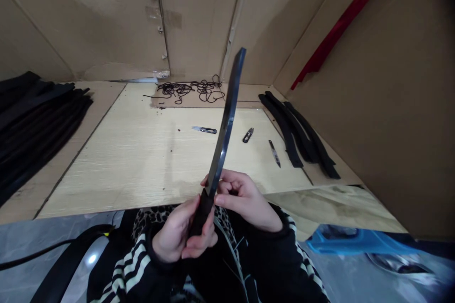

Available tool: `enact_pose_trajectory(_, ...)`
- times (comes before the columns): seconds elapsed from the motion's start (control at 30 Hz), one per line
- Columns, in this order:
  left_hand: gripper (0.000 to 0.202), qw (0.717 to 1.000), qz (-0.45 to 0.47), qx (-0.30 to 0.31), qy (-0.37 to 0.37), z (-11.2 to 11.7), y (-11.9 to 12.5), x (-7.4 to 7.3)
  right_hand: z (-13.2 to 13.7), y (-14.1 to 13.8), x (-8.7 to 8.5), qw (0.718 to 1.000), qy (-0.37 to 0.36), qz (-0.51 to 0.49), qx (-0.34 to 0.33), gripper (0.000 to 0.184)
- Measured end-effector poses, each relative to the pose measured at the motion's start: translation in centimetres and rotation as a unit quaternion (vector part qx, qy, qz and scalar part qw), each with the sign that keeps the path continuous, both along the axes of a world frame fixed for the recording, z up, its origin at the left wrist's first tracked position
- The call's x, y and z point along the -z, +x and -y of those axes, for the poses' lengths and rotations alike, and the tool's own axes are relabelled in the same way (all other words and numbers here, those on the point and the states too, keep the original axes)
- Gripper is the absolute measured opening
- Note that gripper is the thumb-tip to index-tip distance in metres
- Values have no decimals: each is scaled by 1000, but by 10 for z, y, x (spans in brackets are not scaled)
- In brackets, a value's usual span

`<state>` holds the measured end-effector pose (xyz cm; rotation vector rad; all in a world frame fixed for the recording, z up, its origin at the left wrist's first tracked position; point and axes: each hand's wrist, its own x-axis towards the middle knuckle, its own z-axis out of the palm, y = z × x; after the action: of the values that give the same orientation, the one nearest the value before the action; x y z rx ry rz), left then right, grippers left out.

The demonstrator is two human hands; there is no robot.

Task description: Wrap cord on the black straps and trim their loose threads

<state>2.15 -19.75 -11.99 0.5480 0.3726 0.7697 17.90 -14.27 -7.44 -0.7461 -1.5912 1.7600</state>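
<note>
The curved strip (227, 120) is black with a blue-grey sheen; the sleeve (201, 213) around its lower end is a flatter, deeper black. Jacket cuffs (135, 265) carry white stripes on black, and the cloth (141, 222) between them is leopard-print, black on pale grey. The tabletop (135, 151) is pale yellow with fine wood grain. 2 thread snips (210, 130) have black handles and silvery blades. Tangled thread (177, 89) is blackish brown, the cardboard walls (199, 19) tan, the ribbon-like band (341, 28) red, the plastic piece (369, 242) bright blue.
</note>
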Motion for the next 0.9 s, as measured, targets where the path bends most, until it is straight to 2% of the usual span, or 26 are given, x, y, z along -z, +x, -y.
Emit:
enact_pose_trajectory(0.07,60,999,18,22,27,-2,0,0,0,-2,2,1000,-4,1,12,31)
enact_pose_trajectory(0.1,62,999,-9,1,45,-2,1,-1,-1,-4,2,999,-2,6,35,29)
enact_pose_trajectory(0.17,60,984,-131,-94,82,-2,4,-2,-1,-8,4,995,3,17,96,28)
enact_pose_trajectory(0.27,44,901,-338,-238,134,-1,10,-6,-1,-13,5,981,27,50,185,30)
enact_pose_trajectory(0.3,41,878,-372,-263,144,-1,12,-8,-1,-13,6,977,38,63,202,29)
enact_pose_trajectory(0.33,41,869,-384,-275,145,0,13,-9,-1,-13,5,973,48,71,213,29)
enact_pose_trajectory(0.37,43,874,-376,-275,136,0,14,-9,-1,-13,5,973,53,73,214,28)
enact_pose_trajectory(0.43,45,915,-313,-238,92,2,13,-9,-2,-10,3,983,33,56,173,30)
enact_pose_trajectory(0.5,46,959,-224,-171,28,4,11,-9,-4,-5,0,995,-6,28,94,39)
enact_pose_trajectory(0.57,46,986,-136,-97,-17,4,6,-7,-7,0,-2,999,-30,4,25,45)
enact_pose_trajectory(0.63,45,998,-55,-28,-26,2,2,-4,-9,3,-2,1000,-21,-9,-8,43)
enact_pose_trajectory(0.73,49,999,15,45,0,-3,-2,-1,-9,2,-1,1000,-5,-3,4,36)
enact_pose_trajectory(0.77,51,999,2,39,14,-4,-2,-1,-8,0,-1,1000,-7,-1,22,34)
enact_pose_trajectory(0.83,52,994,-97,-31,51,-7,0,-5,-7,-5,-1,997,-12,3,82,30)
enact_pose_trajectory(0.9,46,956,-244,-133,98,-9,3,-10,-7,-10,-1,989,4,13,144,26)
